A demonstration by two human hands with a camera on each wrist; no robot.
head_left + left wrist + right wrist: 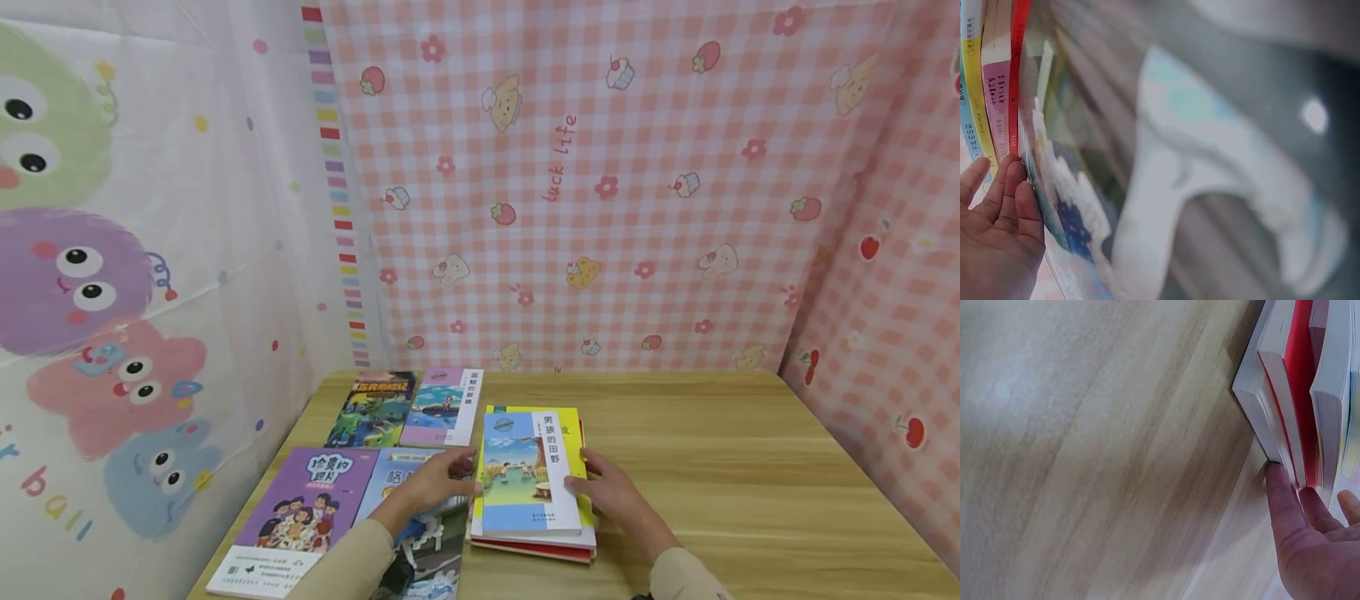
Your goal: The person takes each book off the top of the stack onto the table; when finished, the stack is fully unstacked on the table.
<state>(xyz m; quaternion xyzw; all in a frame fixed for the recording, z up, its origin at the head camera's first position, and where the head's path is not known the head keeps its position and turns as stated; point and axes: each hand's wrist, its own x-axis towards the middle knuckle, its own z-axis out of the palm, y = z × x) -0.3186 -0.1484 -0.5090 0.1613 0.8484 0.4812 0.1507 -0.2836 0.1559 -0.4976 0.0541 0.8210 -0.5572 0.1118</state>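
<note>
A stack of several books stands between my two hands. On top lies a blue-and-white book with a picture of children in water; a yellow book and a red book show beneath. My left hand is at the stack's left side; in the left wrist view its fingertips touch the spines near the pink spine. At the opposite side, my right hand rests fairly straight fingers against the page edges. Neither hand curls round a book.
Left of the stack lie a purple book, a light-blue book partly behind my left arm, a green dinosaur book and a lilac book. A dark picture cover sits nearest me. Cloth curtains border the wooden table.
</note>
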